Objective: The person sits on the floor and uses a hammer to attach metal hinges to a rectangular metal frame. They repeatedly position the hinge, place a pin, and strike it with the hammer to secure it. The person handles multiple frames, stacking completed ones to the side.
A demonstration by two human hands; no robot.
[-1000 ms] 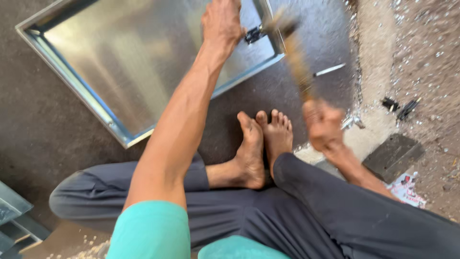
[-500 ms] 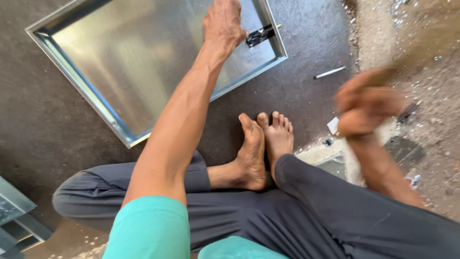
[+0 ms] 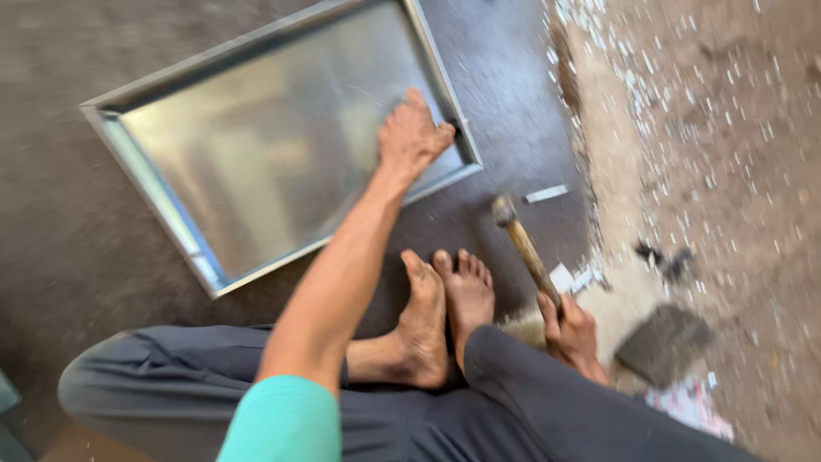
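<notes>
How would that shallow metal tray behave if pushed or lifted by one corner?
The metal tray looks like thin sheet with a folded rim, so probably light for its size and slightly flexy if lifted by a corner. It lies flat on the dark mat, so a push would likely slide it, not tip it. The left hand pressing near its corner probably keeps it put.

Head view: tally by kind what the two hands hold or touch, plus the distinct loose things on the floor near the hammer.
Sheet-metal tray, under the left hand: 1
Wooden-handled hammer, in the right hand: 1
Small pale metal strip: 1
Dark flat block: 1
Total: 4
The fine scattered chips are too blurred to count.
</notes>
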